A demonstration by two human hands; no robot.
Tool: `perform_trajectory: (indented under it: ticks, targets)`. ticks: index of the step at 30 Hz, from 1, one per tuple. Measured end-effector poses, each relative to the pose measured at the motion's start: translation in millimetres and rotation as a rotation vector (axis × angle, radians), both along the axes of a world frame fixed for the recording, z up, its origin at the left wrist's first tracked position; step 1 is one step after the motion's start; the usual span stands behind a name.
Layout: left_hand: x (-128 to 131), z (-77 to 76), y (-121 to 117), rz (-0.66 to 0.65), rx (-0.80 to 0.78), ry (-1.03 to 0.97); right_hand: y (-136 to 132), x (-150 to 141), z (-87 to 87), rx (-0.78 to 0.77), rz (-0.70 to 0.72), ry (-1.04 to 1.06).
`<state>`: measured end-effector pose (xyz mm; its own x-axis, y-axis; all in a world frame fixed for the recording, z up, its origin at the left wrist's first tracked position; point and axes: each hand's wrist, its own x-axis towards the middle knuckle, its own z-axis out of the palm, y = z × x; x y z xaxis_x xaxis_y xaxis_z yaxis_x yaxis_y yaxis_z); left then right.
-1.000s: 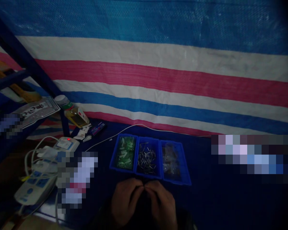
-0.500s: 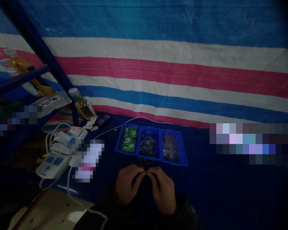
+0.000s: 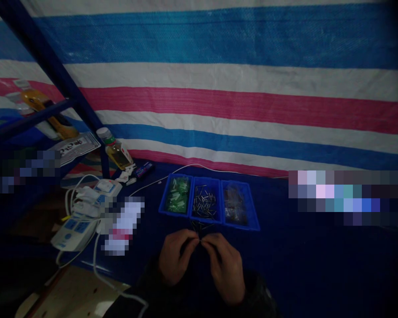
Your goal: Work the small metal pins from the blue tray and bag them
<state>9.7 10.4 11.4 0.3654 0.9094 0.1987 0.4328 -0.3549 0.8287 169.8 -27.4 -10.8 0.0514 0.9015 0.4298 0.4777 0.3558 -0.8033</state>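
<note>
My left hand (image 3: 178, 256) and my right hand (image 3: 226, 267) meet fingertip to fingertip over the dark blue tabletop. Thumb and forefinger of each are pinched together, and whatever lies between them is too small and dark to make out. Just beyond the fingertips are a few loose dark metal pins (image 3: 200, 226). Behind these stands a blue tray (image 3: 191, 194) with three compartments. Green-looking packets (image 3: 178, 194) fill the left one, several slim metal pins (image 3: 204, 203) lie in the middle one, and clear bags of brownish contents (image 3: 235, 205) sit in the right one.
At left are white power strips (image 3: 74, 229) with plugs and cables. A bottle of yellowish liquid (image 3: 117, 152) and a small dark blue box (image 3: 143, 169) stand behind. A blue metal frame (image 3: 82, 110) rises at left. Striped sheeting (image 3: 219, 101) hangs along the back.
The view has tilted slightly upward, so the surroundings sit a little lower. Both hands keep their pinch, with the fingertips shifting only slightly.
</note>
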Motion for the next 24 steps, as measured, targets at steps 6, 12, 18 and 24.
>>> perform_trajectory:
  ticks: [6,12,18,24]
  targets:
    - [0.4,-0.2,1.5,-0.034,-0.032,0.017,-2.8,1.6,-2.1,0.022,-0.023,-0.022]
    - [-0.2,-0.8,2.6,-0.108,-0.027,0.004,-3.7,1.8,-0.8,-0.019,-0.011,0.003]
    - [0.9,2.4,2.7,-0.093,-0.01,-0.023,-1.3,-0.8,5.5,-0.071,-0.003,0.035]
    - [0.8,-0.8,2.3,-0.073,0.027,-0.027,-1.3,-1.6,3.7,-0.13,0.042,0.067]
